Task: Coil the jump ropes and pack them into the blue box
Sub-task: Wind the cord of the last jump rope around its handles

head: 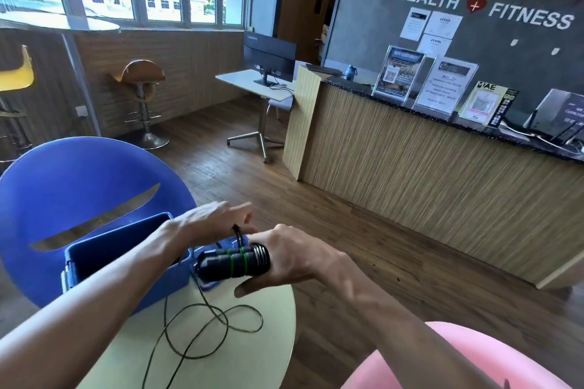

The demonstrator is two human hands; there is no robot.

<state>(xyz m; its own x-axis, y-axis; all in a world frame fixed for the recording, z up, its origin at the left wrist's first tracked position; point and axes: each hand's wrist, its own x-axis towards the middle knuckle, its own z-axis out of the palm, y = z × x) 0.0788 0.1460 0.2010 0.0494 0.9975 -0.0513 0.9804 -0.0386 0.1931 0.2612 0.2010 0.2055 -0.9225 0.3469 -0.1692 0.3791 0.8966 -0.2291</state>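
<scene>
My right hand (pixel 284 257) grips two black jump rope handles with green rings (pixel 232 262), held side by side just right of the blue box (pixel 94 257). Several turns of thin black cord wrap the handles near my fingers. My left hand (pixel 218 219) reaches over the box's right end and pinches a loop of the cord (pixel 237 232) just above the handles. The rest of the cord (pixel 202 322) lies in loose loops on the round pale table (pixel 252 357). The box stands open at the table's far left edge; a blue lid (pixel 221 245) lies behind the handles.
A blue chair back (pixel 79 186) stands right behind the box. A pink chair (pixel 458 354) is at lower right. A wooden reception counter (pixel 426 174) runs along the right. Wooden floor lies between, with bar stools and a desk with a monitor farther back.
</scene>
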